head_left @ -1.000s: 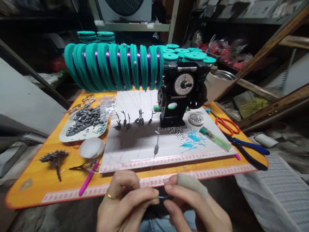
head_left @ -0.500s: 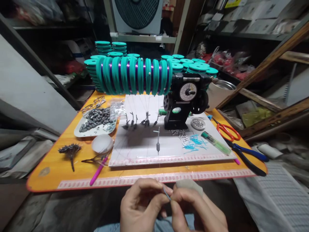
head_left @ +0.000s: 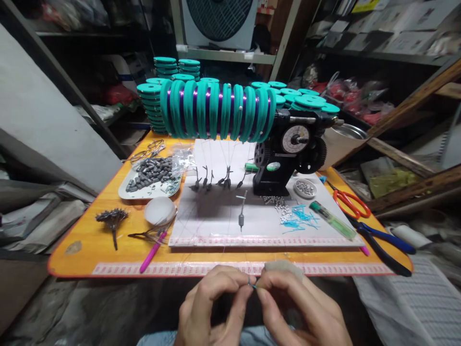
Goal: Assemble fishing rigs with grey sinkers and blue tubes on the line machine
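My left hand (head_left: 218,305) and my right hand (head_left: 297,302) meet fingertip to fingertip below the table's front edge. Between them is a tiny blue piece (head_left: 253,286), pinched by both hands. A pale covering sits on a finger of my right hand. Beyond, a grey weight (head_left: 241,220) on a thin line lies on the white board (head_left: 212,230). Teal spools (head_left: 189,110) wound with purple line hang in a row from a black geared machine (head_left: 272,180). Several dark weights (head_left: 226,182) dangle below the spools.
A tray (head_left: 124,192) of grey weights, a white round lid (head_left: 160,210) and a magenta pen (head_left: 153,252) are at left. Silver beads (head_left: 275,202), blue sticks (head_left: 298,218), a green tube (head_left: 333,221), orange-handled scissors (head_left: 351,204) and blue-black pliers (head_left: 387,238) are at right.
The view has shifted, so the table contents appear farther right. My fingers have changed their grip, and the blue piece now lies flatter between my fingertips.
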`<state>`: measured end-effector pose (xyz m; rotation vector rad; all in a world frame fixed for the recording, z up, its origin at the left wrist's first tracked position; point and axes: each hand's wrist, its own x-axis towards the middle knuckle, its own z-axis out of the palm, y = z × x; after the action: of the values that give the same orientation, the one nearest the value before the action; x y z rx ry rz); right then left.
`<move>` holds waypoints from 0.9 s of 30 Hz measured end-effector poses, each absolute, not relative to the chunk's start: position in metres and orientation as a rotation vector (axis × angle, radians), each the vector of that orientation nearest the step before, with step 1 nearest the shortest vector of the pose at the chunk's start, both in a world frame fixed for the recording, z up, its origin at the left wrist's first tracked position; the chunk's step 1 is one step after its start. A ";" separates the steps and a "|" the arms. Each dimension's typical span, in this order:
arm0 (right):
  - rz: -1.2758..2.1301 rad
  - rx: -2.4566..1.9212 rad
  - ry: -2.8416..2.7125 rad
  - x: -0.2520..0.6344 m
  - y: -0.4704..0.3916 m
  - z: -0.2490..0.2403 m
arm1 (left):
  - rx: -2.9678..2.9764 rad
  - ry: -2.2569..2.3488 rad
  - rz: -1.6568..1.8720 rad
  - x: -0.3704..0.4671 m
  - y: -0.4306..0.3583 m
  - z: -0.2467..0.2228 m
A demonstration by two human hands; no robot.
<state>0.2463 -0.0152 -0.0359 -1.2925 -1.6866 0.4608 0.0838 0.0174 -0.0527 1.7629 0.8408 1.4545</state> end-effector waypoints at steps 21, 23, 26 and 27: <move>0.518 -1.117 -1.991 0.258 0.016 -0.020 | 1.357 1.103 1.425 0.089 0.013 -0.038; 0.479 -1.131 -1.985 0.257 0.013 -0.022 | 1.290 1.098 1.374 0.089 0.015 -0.036; 0.419 -1.164 -1.982 0.258 0.008 -0.024 | 1.497 1.000 1.271 0.084 0.022 -0.035; 0.402 -1.177 -1.973 0.258 0.006 -0.024 | 1.567 0.975 1.240 0.082 0.023 -0.035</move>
<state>0.2577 0.0062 -0.0236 -1.1775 -1.9732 0.4017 0.0816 0.0233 -0.0353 1.5667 0.9753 1.2402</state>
